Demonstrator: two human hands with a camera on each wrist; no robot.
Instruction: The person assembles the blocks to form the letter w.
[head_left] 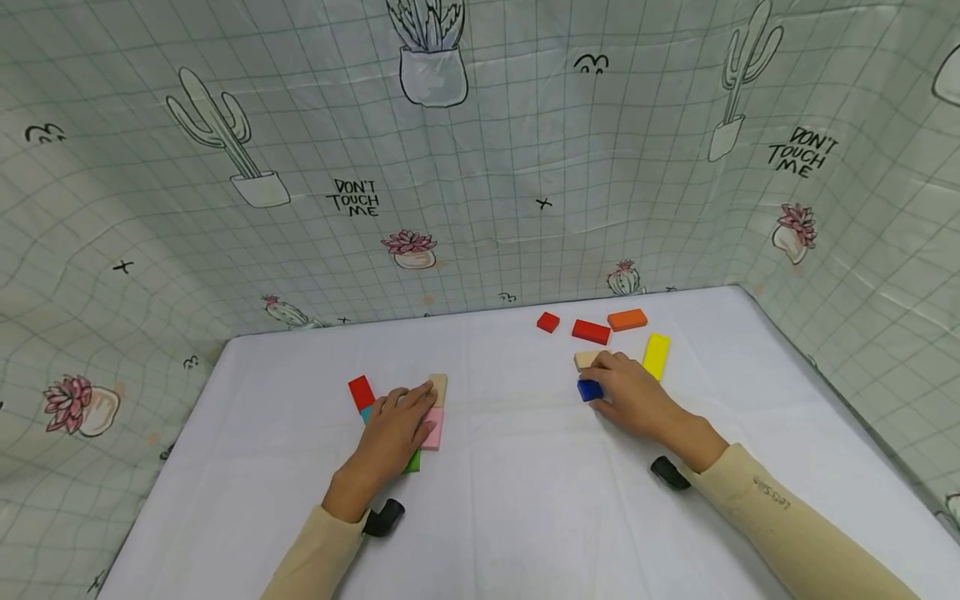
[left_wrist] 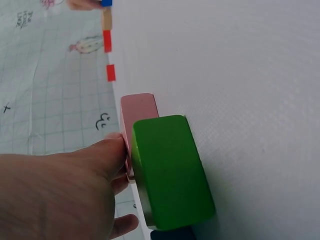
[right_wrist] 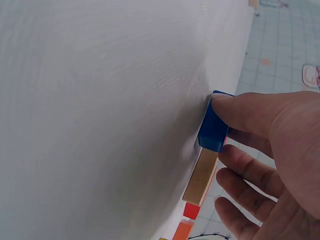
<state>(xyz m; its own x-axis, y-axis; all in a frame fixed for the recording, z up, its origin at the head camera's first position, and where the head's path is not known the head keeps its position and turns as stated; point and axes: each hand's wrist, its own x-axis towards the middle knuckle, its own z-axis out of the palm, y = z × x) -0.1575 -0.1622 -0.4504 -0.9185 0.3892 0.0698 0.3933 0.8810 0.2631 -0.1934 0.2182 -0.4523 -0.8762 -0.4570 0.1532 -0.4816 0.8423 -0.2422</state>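
In the head view my left hand (head_left: 396, 425) rests over a group of flat blocks. Its fingertips touch a plain wooden block (head_left: 440, 386), and the thumb lies at a pink block (head_left: 432, 432). Beside that sits a green block (left_wrist: 172, 172), large in the left wrist view. A red block (head_left: 361, 393) and a light blue block (head_left: 367, 412) show past the knuckles; the palm hides the rest. My right hand (head_left: 636, 398) pinches a blue block (right_wrist: 214, 125) between thumb and forefinger, its other fingers loosely bent. Just behind it lies another wooden block (right_wrist: 201, 176).
Behind the right hand lie a red block (head_left: 591, 332), a smaller red block (head_left: 548, 322), an orange block (head_left: 627, 319) and a yellow block (head_left: 657, 356). The white table (head_left: 510, 500) meets a patterned cloth (head_left: 480, 167) at its back and sides.
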